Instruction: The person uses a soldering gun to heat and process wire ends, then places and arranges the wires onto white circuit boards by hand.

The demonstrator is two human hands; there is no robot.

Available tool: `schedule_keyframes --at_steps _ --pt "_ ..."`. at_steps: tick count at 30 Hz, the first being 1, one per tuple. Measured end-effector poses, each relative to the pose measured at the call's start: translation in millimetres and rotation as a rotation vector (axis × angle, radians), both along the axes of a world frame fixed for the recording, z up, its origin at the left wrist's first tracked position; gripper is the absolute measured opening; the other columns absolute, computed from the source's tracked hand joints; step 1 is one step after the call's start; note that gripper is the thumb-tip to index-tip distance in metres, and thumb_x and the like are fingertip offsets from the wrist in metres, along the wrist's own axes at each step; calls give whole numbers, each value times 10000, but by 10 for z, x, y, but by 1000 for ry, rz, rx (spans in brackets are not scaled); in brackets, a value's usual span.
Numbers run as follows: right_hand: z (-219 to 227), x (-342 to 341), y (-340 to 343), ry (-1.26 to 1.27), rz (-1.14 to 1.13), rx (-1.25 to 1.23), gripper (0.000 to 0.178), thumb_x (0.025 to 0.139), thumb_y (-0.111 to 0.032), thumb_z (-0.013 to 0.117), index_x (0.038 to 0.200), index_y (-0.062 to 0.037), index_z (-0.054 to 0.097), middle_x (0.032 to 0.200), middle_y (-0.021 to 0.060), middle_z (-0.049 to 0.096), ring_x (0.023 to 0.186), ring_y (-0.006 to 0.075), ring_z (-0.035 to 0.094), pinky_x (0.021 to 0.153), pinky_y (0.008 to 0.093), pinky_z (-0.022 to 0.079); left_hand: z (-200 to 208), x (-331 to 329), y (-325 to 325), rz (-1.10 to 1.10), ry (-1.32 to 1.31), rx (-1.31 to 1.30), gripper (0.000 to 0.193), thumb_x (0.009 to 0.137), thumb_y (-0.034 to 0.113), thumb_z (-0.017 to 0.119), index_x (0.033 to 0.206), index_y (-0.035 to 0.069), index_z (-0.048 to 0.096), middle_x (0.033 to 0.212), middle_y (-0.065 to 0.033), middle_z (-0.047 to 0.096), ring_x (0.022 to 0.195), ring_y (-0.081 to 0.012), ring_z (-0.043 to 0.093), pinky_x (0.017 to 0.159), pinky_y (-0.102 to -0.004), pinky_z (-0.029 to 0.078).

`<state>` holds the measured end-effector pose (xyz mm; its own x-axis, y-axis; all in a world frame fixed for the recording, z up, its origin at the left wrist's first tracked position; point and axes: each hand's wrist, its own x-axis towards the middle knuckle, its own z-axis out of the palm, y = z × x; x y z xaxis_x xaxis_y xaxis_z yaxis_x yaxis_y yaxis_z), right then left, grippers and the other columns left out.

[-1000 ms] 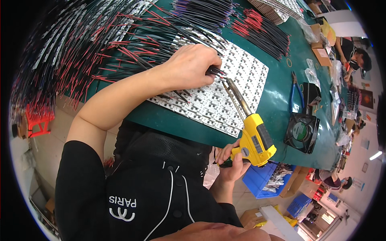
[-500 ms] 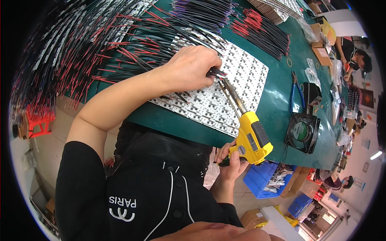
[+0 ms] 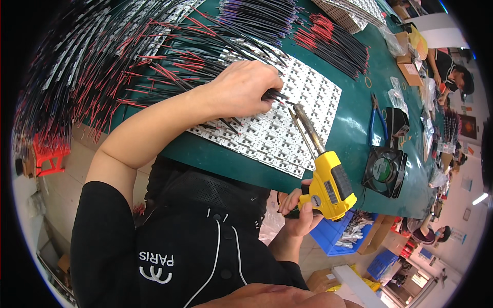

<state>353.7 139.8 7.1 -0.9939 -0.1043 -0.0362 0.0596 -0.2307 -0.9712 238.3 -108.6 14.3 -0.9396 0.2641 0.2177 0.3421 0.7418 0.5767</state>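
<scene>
Beneath the left hand [image 3: 246, 88] lies a white sheet of circuit boards [image 3: 322, 97]. Loose wires [image 3: 190, 62] cover its side left of that hand, while boards to the right show bare, so the work looks partway done, with those probably left. The left hand is closed around a small bunch of dark wires [image 3: 276, 95]. Nearer the body, the right hand [image 3: 302, 214] grips a yellow soldering gun [image 3: 333, 187], its tip near the bunch's ends; contact I cannot tell.

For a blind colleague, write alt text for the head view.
A person's left hand holds dark wires over white circuit boards; the right hand grips a yellow soldering gun, its tip near the wires. More wires, pliers and a fan lie on the green table.
</scene>
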Motion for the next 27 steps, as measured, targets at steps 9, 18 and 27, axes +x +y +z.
schedule_keyframes --at_steps 9,18,27 --pt "-85 57 8 -75 53 -104 266 864 -141 541 1010 63 453 640 106 497 497 153 473 447 260 419 -7 -69 -73 -100 -3 2 180 684 118 644 817 -1 627 803 -128 599 802 -324 596 704 -406 472" --pt "-115 54 8 -66 64 -102 258 867 -132 531 1021 60 450 643 111 505 491 153 477 450 260 424 -5 -96 -82 -140 28 -24 190 683 119 659 822 -3 616 801 -109 578 792 -313 590 683 -398 467" --pt "-112 58 32 -97 58 -85 273 862 -146 546 1019 56 451 634 107 503 485 153 473 445 262 425 28 -110 -85 -200 76 -80 147 682 107 651 777 13 590 792 -90 561 791 -293 589 673 -391 470"
